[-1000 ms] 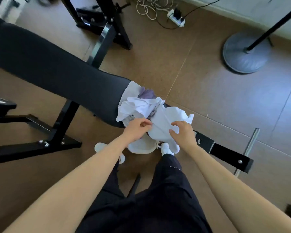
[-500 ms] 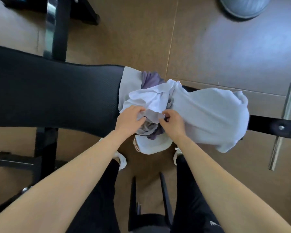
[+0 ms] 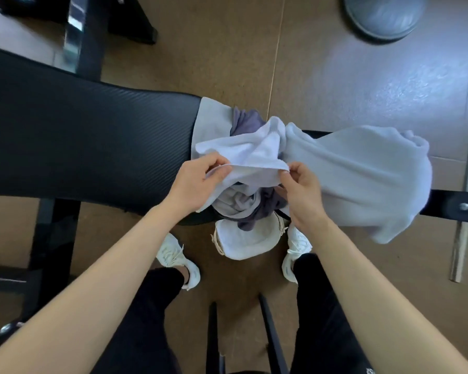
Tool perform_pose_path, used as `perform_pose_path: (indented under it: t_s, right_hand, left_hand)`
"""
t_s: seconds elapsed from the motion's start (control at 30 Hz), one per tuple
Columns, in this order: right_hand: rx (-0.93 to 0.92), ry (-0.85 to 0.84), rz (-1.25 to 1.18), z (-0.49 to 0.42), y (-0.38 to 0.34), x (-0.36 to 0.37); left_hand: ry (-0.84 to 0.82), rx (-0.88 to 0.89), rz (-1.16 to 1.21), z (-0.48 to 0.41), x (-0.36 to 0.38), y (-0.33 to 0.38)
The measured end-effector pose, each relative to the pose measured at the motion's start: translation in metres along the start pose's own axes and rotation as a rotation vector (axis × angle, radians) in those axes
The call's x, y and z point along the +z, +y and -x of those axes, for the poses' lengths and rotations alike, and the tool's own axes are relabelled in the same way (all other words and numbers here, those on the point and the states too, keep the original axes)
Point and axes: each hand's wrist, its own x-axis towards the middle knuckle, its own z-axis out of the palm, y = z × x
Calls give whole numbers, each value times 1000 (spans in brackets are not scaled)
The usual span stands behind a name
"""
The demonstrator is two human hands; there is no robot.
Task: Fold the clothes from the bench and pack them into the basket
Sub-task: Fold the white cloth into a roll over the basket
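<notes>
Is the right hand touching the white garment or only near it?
Touching. The head view shows the right hand pinching the edge of the white garment between thumb and fingers.

The bench pad [image 3: 79,136] runs off the left edge. The white garment [image 3: 349,171] hides most of the purple garment [image 3: 245,122]. The top edge cuts the round grey base [image 3: 384,17].

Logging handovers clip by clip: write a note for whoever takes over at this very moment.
Left hand: pinches the white garment at its near edge.
Right hand: pinches the same edge.
The white garment drapes over the end of the bench, on a heap with a purple garment and a grey cloth.
The basket sits on the floor below the heap.
Done: nothing visibly folded or packed.
Left: fold each piece and pack it into the basket.
</notes>
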Motion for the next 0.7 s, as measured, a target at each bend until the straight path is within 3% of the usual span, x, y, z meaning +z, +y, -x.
perform_pose_path:
  t_s: [0.17, 0.5, 0.6, 0.7]
  right_hand:
    - [-126, -208, -146, 5, -44, 7]
    - [-546, -758, 205, 30, -93, 13]
    - [-620, -770, 176, 50, -92, 9]
    - [-671, -697, 125, 79, -86, -3]
  left_hand:
    - [119, 59, 51, 9, -27, 24]
    - [116, 325, 193, 31, -2, 47]
    - [200, 284, 152, 51, 15, 53]
    - [241, 273, 264, 88, 22, 65]
